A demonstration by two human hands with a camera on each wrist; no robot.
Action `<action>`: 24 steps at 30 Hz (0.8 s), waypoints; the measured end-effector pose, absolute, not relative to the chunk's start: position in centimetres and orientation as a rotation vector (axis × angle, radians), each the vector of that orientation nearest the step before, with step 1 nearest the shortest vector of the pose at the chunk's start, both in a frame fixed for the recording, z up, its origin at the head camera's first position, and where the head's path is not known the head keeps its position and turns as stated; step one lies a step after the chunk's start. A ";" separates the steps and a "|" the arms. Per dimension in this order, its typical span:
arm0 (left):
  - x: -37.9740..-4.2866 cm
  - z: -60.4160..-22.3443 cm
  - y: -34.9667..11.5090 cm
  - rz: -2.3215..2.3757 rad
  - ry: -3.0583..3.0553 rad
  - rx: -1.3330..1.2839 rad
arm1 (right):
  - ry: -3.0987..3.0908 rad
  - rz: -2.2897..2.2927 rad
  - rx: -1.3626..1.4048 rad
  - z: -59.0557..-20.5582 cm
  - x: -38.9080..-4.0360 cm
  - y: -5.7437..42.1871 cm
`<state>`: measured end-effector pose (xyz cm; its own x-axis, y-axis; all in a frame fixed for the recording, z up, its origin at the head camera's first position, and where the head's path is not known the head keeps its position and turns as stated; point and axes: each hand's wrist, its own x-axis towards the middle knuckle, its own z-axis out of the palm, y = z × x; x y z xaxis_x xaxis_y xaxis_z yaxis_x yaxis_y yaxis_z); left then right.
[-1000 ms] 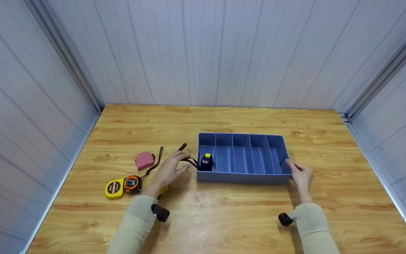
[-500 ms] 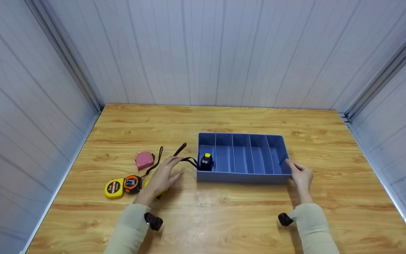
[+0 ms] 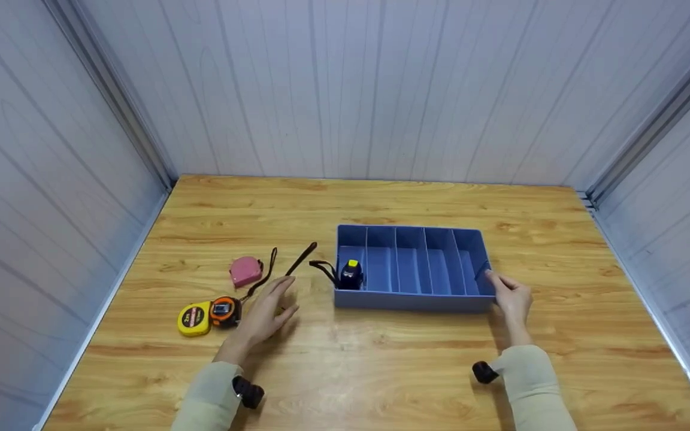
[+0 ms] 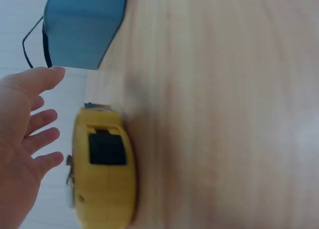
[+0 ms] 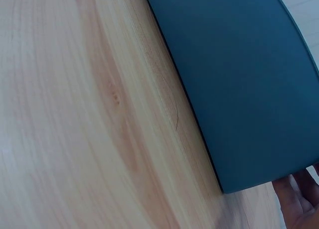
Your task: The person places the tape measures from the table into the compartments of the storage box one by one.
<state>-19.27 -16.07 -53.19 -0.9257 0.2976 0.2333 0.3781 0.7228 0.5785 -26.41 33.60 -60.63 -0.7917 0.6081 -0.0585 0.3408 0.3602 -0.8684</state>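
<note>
Yellow-and-black tape measure (image 4: 107,184) — likely rigid, dense, best gripped round the case — beside the spread-fingered left hand (image 3: 261,316), between left edge of the worktop (image 3: 381,371) and the tray (image 3: 411,301), pinched at its right end by the right hand (image 3: 511,299).

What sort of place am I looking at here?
Probably a small work booth, perhaps one set up for filming hand work: pale panels rise on three sides of a wood-grain table, and black wrist-worn devices show on both arms.

Left fingers (image 4: 44,139) loosely spread, right fingers (image 5: 287,201) curled
</note>
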 end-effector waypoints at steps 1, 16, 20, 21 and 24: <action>-19.1 -53.3 -16.2 -0.990 -2.803 -0.541 | -2.352 1.410 -0.846 -60.7 -26.4 33.6; -17.5 -54.9 -18.4 -0.939 -2.851 -0.420 | -2.339 1.427 -0.815 -60.2 -26.1 33.3; -17.2 -55.1 -18.8 -0.942 -2.857 -0.415 | -2.328 1.409 -0.773 -60.1 -26.1 33.3; -17.1 -55.1 -18.9 -0.949 -2.858 -0.413 | -2.323 1.411 -0.765 -60.1 -26.1 33.3; -16.8 -55.2 -19.1 -0.974 -2.859 -0.409 | -2.316 1.398 -0.743 -60.2 -26.1 33.3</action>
